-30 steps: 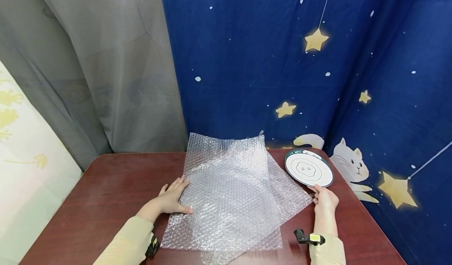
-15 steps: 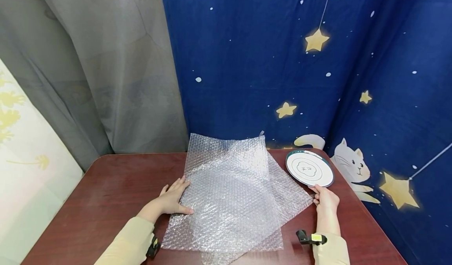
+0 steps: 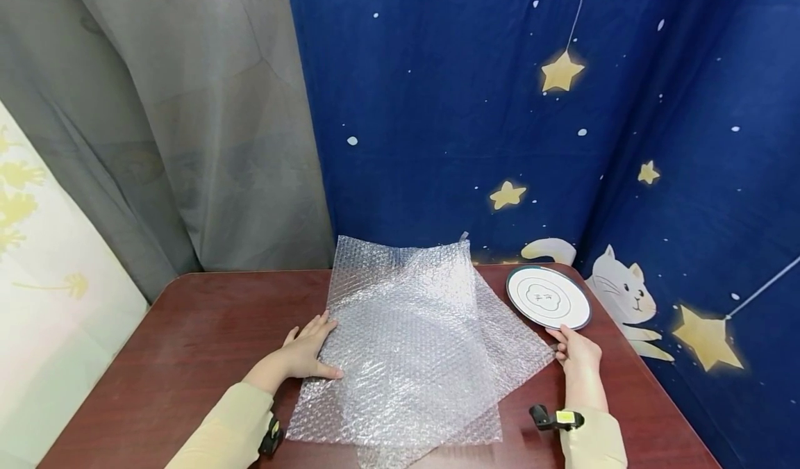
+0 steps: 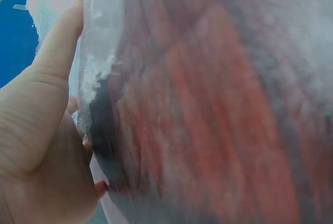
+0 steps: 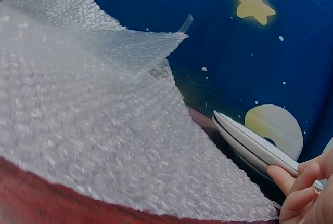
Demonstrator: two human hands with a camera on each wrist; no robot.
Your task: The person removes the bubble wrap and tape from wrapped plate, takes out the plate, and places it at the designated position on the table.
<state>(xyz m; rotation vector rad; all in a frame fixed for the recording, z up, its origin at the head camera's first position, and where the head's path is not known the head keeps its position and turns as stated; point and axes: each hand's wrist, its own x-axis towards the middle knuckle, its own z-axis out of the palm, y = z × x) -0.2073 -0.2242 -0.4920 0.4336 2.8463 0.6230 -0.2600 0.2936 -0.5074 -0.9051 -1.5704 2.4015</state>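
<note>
A white plate with a dark rim and line drawing lies at the back right. My right hand pinches its near edge between thumb and fingers. In the right wrist view, this upper plate sits over a second plate, with a narrow dark gap between their rims. My left hand rests with spread fingers on the left edge of the clear bubble wrap. Seen from the left wrist, the left hand lies along the wrap's lifted edge, its fingers partly hidden behind the blurred plastic.
Overlapping sheets of bubble wrap cover the middle of the reddish-brown table, one corner reaching near the right hand. Behind the table hang a grey curtain and a blue star-patterned curtain. Both wrists wear black camera mounts.
My right hand and forearm have shifted slightly right. The upper plate now covers most of the green lettered rim that showed at the far side. The left hand keeps its place.
</note>
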